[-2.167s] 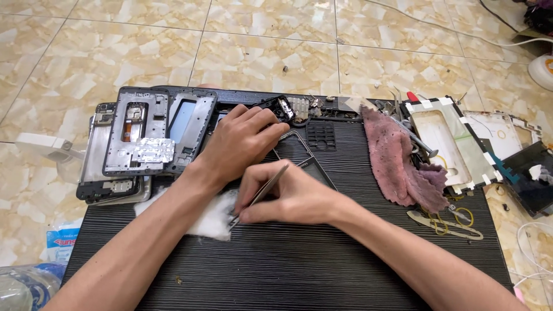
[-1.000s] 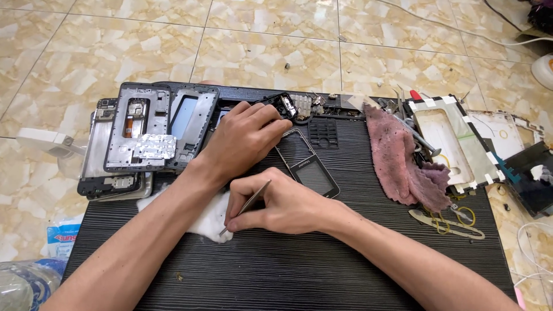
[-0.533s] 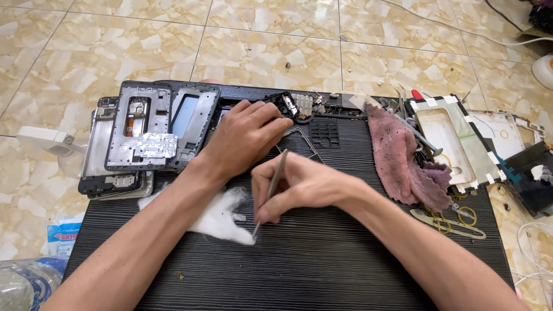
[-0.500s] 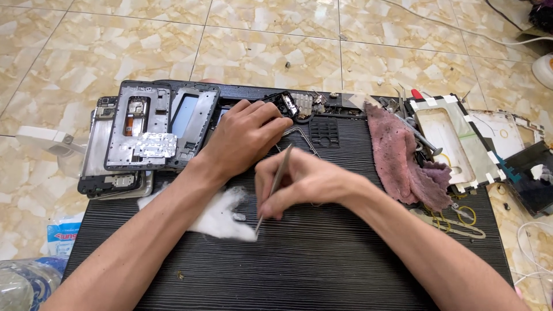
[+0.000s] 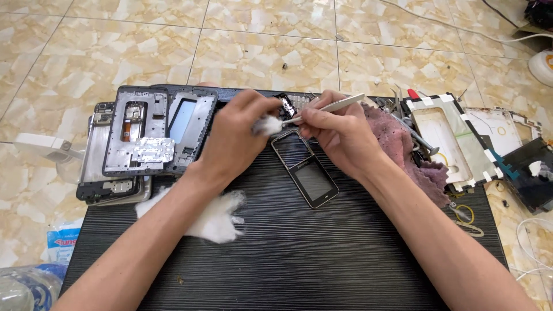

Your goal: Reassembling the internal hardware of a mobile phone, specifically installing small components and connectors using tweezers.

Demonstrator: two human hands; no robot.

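Both hands meet, fingers seemingly pinched: left hand (image 5: 233,135), right hand (image 5: 340,132).

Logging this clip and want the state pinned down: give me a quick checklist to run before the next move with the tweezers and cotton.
1. Tweezers held in right hand: ok.
2. Cotton tuft at the tweezer tips: ok.
3. Left hand steadying the tuft: ok, it touches it.
4. Phone frame flat on the mat, unobstructed: ok.
5. Spare cotton within reach under the left forearm: ok.
6. Tuft clean or wetted: cannot tell.
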